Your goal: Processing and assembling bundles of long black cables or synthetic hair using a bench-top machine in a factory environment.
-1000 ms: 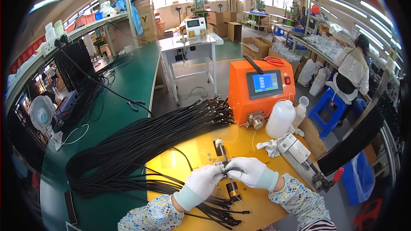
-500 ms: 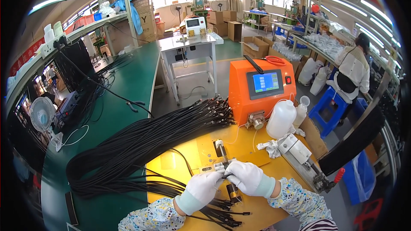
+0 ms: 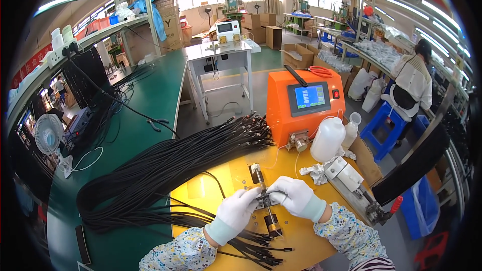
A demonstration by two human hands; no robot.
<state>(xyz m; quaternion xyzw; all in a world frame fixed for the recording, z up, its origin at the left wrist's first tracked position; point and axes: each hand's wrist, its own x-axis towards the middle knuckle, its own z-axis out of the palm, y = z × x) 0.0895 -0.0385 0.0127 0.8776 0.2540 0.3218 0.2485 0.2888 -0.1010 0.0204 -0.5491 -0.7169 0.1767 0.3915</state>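
My white-gloved left hand (image 3: 235,215) is closed, its fingertips pinched over a small metal fixture (image 3: 271,216) on the yellow plate. From the right, my right hand (image 3: 295,198), gloved too, meets it with thumb and finger pressed together. Between the fingertips is a small dark piece (image 3: 264,196) that looks like a cable end; the fingers hide much of it. One black cable (image 3: 217,183) curves down behind my left hand. Below my left wrist, several black cable ends with plugs (image 3: 261,256) lie fanned out.
A thick bundle of black cables (image 3: 150,165) lies across the green table (image 3: 145,100). Behind the yellow plate (image 3: 196,185) stands an orange machine (image 3: 281,100) with a screen. A white bottle (image 3: 329,138) and a red-handled clamp (image 3: 369,198) are at right. Farther back, a person (image 3: 414,80) sits.
My hands have drawn slightly apart, the left one shifting a little left. The dark piece and more of the fixture between them now show. The whole view has shifted slightly.
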